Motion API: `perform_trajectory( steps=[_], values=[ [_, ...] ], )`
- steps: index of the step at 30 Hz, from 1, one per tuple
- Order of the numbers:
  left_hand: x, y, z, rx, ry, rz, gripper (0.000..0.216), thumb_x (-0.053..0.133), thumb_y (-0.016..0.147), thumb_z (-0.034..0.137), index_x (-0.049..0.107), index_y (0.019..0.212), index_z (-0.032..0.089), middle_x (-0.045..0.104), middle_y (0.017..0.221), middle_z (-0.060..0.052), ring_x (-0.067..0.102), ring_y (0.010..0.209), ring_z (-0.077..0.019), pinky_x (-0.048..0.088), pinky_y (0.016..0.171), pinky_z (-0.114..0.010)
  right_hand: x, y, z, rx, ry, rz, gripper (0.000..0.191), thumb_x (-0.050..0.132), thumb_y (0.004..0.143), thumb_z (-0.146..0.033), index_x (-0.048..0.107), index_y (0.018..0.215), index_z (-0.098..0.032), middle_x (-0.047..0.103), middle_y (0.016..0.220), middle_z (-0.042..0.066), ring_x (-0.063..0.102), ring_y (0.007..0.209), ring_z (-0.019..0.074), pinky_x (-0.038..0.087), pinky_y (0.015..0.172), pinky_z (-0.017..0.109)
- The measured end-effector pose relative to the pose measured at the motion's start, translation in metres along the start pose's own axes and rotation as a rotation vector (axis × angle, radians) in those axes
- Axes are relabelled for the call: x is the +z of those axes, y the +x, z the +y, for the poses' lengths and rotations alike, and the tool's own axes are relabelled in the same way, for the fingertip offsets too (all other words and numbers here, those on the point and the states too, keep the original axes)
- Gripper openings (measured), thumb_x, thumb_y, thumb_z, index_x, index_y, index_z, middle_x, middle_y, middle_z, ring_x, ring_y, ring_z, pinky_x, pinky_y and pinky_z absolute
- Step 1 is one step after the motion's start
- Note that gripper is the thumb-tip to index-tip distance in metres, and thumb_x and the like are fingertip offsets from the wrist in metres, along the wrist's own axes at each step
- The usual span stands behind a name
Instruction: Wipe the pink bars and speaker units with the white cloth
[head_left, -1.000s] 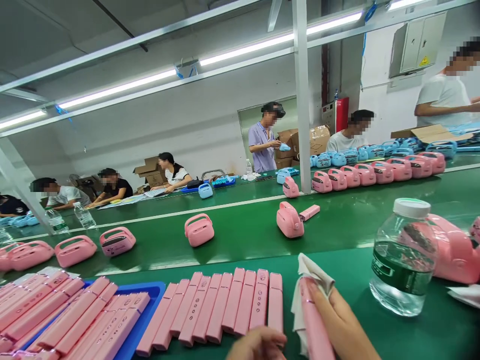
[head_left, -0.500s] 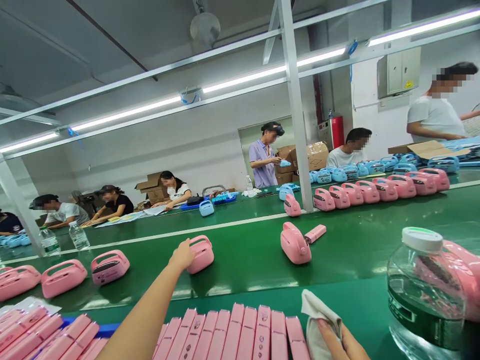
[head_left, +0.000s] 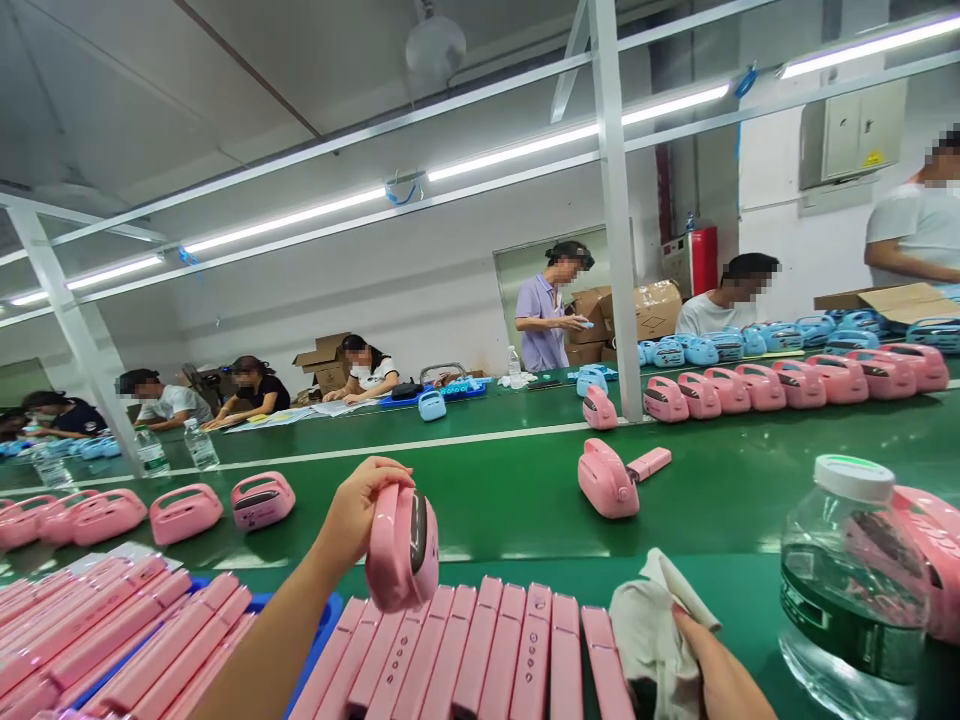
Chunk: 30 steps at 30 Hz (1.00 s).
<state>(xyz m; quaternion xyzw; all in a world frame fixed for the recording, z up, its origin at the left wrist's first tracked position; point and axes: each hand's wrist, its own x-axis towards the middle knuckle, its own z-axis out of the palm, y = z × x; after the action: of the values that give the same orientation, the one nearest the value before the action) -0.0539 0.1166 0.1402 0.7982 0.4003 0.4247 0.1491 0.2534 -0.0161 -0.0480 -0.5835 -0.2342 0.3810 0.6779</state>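
Head view: my left hand (head_left: 358, 507) has its fingers (head_left: 390, 474) curled tight over the top handle of a pink speaker (head_left: 403, 548), holding it lifted clear of the green tabletop (head_left: 712, 490), hanging just above the row of pink bars (head_left: 495, 650) laid side by side in front of me. The speaker is turned edge-on to me, dark panel facing right. My right hand (head_left: 716, 675) sits at the bottom edge, fingers closed on a white cloth (head_left: 649, 625) bunched up just right of the bars; whether anything is inside the cloth I cannot tell. Step in hand, as I judge it: pick-up of one speaker off the belt, carried toward me. Next move likely calls for bringing speaker and cloth together, so the left grip needs to stay firm on the handle and turn a face toward the cloth without knocking the bars below. More pink bars fill a blue tray (head_left: 319, 620) at left. A water bottle (head_left: 851, 580) stands near on the right. Another speaker with a loose bar (head_left: 616, 478) lies further out on the belt, more speakers (head_left: 187, 510) in a line at left, co-workers seated along the far side.
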Motion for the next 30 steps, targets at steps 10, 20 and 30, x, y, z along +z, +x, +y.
perform_trajectory(
  steps=[10,20,30],
  values=[
    [0.057,-0.136,0.029,-0.216,-0.883,-0.246,0.002,0.074,0.063,0.024,0.073,0.063,0.024,0.065,0.074,-0.005,0.065,0.08,-0.0246,0.05,0.076,-0.039,0.039,-0.087,-0.019,-0.342,-0.236,-0.538,0.046,0.053,0.077,-0.032,0.053,0.121,-0.017,0.062,0.116,0.009,0.059,0.104,0.025,0.046,0.09,0.035],
    [0.07,-0.15,0.025,-0.316,-0.955,-0.213,0.01,0.07,0.066,0.014,0.073,0.068,0.023,0.063,0.079,-0.004,0.063,0.082,-0.0218,0.048,0.077,-0.034,0.054,-0.129,0.011,-0.906,-0.759,-0.802,0.069,0.038,0.08,-0.006,0.01,0.142,-0.016,0.031,0.141,0.008,0.034,0.125,0.021,0.036,0.097,0.033],
    [0.074,-0.146,0.014,-0.45,-1.028,-0.139,0.006,0.067,0.067,0.014,0.07,0.069,0.019,0.068,0.08,-0.002,0.061,0.077,-0.0168,0.046,0.073,-0.029,0.07,-0.13,0.007,-1.194,-0.677,-0.796,0.053,0.04,0.092,-0.027,0.016,0.139,-0.031,0.04,0.135,-0.002,0.039,0.121,0.0196,0.034,0.102,0.032]
  ],
)
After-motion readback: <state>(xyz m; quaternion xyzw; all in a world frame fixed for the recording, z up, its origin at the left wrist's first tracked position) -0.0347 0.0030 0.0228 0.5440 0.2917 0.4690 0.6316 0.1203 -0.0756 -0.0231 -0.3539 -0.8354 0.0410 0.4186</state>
